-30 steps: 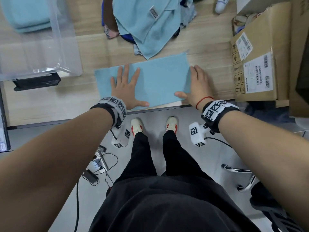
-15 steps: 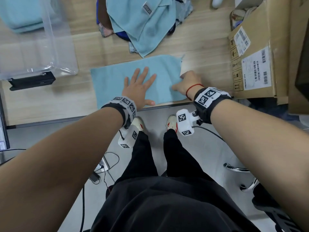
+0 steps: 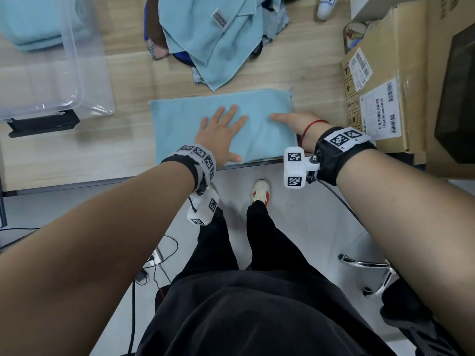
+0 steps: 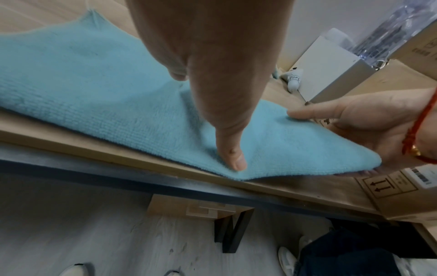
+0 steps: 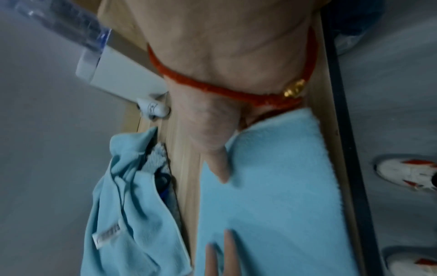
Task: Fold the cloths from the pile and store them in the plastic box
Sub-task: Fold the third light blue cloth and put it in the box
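A light blue cloth [image 3: 180,124] lies folded on the wooden table by its front edge. My left hand [image 3: 221,129] presses flat on its middle, fingers spread, thumb [image 4: 229,149] at the near hem. My right hand [image 3: 295,122] pinches the cloth's right edge [image 4: 331,149], thumb on top and fingers underneath, and that edge is raised off the table. The pile of cloths [image 3: 210,39] lies just behind; the right wrist view shows the pile [image 5: 125,214] to the left of the cloth [image 5: 272,186]. The clear plastic box [image 3: 51,80] stands at the far left with folded blue cloths [image 3: 33,27] inside.
A large cardboard box [image 3: 380,93] stands close to the right of my right hand. A black object [image 3: 43,123] lies at the plastic box's front. A white bottle [image 3: 325,6] stands at the back. Below the table edge are my legs and a chair base [image 3: 372,273].
My left hand slid right from the cloth's left part to its middle. My right hand went from lying flat at the right edge to pinching that edge and lifting it.
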`<action>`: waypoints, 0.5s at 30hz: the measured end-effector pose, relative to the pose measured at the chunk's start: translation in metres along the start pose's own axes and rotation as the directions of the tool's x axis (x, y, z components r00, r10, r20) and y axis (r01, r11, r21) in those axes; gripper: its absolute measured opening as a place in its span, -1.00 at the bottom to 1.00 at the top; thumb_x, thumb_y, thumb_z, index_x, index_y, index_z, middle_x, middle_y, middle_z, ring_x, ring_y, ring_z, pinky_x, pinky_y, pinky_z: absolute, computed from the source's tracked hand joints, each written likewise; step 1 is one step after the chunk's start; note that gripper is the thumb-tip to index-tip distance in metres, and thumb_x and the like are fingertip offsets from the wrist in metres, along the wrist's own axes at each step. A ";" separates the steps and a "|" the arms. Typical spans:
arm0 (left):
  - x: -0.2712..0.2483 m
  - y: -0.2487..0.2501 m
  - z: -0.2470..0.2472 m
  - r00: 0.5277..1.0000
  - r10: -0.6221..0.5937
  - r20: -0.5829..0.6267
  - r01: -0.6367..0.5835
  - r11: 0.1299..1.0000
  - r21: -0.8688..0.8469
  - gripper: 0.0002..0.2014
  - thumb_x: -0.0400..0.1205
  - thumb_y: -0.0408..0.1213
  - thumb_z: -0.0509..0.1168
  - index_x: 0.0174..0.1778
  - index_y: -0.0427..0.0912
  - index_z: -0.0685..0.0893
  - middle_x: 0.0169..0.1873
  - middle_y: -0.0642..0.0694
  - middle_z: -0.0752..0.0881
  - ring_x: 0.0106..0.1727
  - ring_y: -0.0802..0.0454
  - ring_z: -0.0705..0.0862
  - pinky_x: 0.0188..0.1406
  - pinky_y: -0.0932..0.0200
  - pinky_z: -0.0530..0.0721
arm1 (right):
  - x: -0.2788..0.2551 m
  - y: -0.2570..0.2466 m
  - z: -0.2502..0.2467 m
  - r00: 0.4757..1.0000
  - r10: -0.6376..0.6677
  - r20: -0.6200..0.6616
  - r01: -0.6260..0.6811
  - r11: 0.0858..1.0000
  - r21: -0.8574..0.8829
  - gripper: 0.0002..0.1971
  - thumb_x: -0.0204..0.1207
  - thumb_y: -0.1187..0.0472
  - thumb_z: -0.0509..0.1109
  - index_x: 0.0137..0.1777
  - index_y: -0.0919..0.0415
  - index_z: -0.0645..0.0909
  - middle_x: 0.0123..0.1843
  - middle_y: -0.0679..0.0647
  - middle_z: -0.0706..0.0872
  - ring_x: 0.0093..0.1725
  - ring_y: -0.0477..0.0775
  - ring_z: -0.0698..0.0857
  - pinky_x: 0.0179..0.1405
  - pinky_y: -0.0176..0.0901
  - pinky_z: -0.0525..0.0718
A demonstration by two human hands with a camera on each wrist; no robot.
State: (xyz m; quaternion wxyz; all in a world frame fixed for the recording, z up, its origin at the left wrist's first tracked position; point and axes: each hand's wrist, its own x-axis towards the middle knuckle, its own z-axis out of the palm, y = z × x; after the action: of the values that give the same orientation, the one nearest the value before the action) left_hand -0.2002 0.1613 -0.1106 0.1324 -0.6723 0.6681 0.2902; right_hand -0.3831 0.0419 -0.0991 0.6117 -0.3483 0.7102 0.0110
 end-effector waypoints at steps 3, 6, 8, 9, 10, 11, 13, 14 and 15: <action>-0.016 -0.013 -0.010 0.991 -0.087 -0.097 0.068 0.981 -0.182 -0.18 0.47 0.09 0.48 0.62 0.06 0.28 0.66 -0.07 0.11 0.66 -0.12 0.06 0.55 -0.19 0.26 | -0.013 -0.011 -0.002 0.998 -0.044 -0.033 0.043 0.998 -0.042 -0.46 0.08 0.15 0.69 0.08 0.26 0.69 -0.07 0.21 0.83 -0.15 0.28 0.84 -0.09 0.38 0.77; -0.039 -0.045 -0.011 0.948 -0.254 -0.190 0.179 0.923 -0.340 -0.57 0.48 -0.07 0.48 0.26 -0.01 0.62 0.28 -0.07 0.52 0.35 -0.09 0.45 0.15 -0.11 0.61 | -0.029 -0.025 0.013 0.981 -0.191 0.022 0.192 0.977 -0.093 -0.70 0.24 0.23 0.58 0.01 0.21 0.72 -0.06 0.17 0.84 -0.10 0.21 0.83 -0.01 0.27 0.79; -0.057 -0.071 -0.006 0.923 -0.340 -0.179 0.246 0.881 -0.405 -0.75 0.48 -0.16 0.44 0.06 -0.04 0.67 0.03 -0.08 0.63 0.12 -0.10 0.60 0.06 -0.06 0.64 | -0.042 -0.035 0.032 0.958 -0.277 0.082 0.286 0.946 -0.150 -0.77 0.29 0.22 0.52 -0.04 0.18 0.72 -0.05 0.14 0.83 -0.11 0.15 0.82 0.02 0.17 0.80; -0.065 -0.082 -0.003 0.910 -0.381 -0.161 0.279 0.852 -0.443 -0.81 0.48 -0.20 0.42 -0.01 -0.05 0.68 -0.05 -0.06 0.67 0.03 -0.09 0.65 0.03 -0.02 0.65 | -0.049 -0.040 0.043 0.946 -0.308 0.105 0.323 0.929 -0.181 -0.76 0.27 0.18 0.50 -0.05 0.20 0.71 -0.08 0.16 0.83 -0.18 0.14 0.81 -0.06 0.16 0.81; -0.072 -0.091 0.001 0.896 -0.422 -0.141 0.310 0.819 -0.483 -0.84 0.46 -0.24 0.41 -0.06 -0.05 0.70 -0.13 -0.03 0.71 -0.05 -0.07 0.68 -0.01 0.02 0.67 | -0.055 -0.044 0.053 0.935 -0.331 0.124 0.351 0.911 -0.216 -0.71 0.25 0.13 0.47 -0.06 0.25 0.69 -0.13 0.19 0.83 -0.29 0.15 0.78 -0.21 0.14 0.80; -0.079 -0.099 0.005 0.881 -0.459 -0.116 0.338 0.781 -0.525 -0.86 0.45 -0.27 0.40 -0.09 -0.04 0.71 -0.19 0.00 0.73 -0.10 -0.04 0.70 -0.02 0.05 0.69 | -0.062 -0.049 0.064 0.926 -0.348 0.146 0.375 0.894 -0.247 -0.70 0.26 0.10 0.44 -0.08 0.28 0.65 -0.21 0.21 0.81 -0.41 0.17 0.73 -0.37 0.07 0.76; -0.088 -0.110 0.014 0.878 -0.477 -0.049 0.358 0.720 -0.594 -0.83 0.45 -0.31 0.39 -0.07 -0.02 0.74 -0.22 0.04 0.73 -0.12 0.01 0.72 0.02 0.12 0.70 | -0.072 -0.054 0.088 0.903 -0.383 0.194 0.427 0.850 -0.307 -0.80 0.36 0.11 0.40 -0.13 0.24 0.57 -0.40 0.19 0.73 -0.56 0.14 0.66 -0.53 -0.12 0.65; -0.090 -0.114 0.018 0.885 -0.466 -0.014 0.358 0.698 -0.621 -0.80 0.47 -0.34 0.38 -0.03 -0.03 0.74 -0.18 0.03 0.73 -0.10 0.01 0.72 0.04 0.18 0.67 | -0.076 -0.055 0.100 0.891 -0.401 0.214 0.453 0.821 -0.347 -0.84 0.41 0.13 0.38 -0.15 0.22 0.55 -0.47 0.16 0.71 -0.61 0.11 0.64 -0.56 -0.16 0.63; -0.091 -0.117 0.021 0.889 -0.458 0.010 0.355 0.674 -0.648 -0.78 0.49 -0.36 0.36 0.01 -0.04 0.74 -0.14 0.02 0.73 -0.09 0.02 0.72 0.02 0.24 0.64 | -0.078 -0.055 0.112 0.878 -0.417 0.235 0.477 0.789 -0.387 -0.86 0.43 0.13 0.37 -0.17 0.21 0.54 -0.51 0.13 0.69 -0.64 0.08 0.63 -0.57 -0.19 0.63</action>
State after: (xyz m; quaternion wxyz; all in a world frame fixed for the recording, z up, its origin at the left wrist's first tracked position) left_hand -0.0854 0.2562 -0.1000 -0.0924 -0.8286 0.3716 0.4083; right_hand -0.2577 0.0873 -0.0364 0.5508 -0.6320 0.5431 0.0472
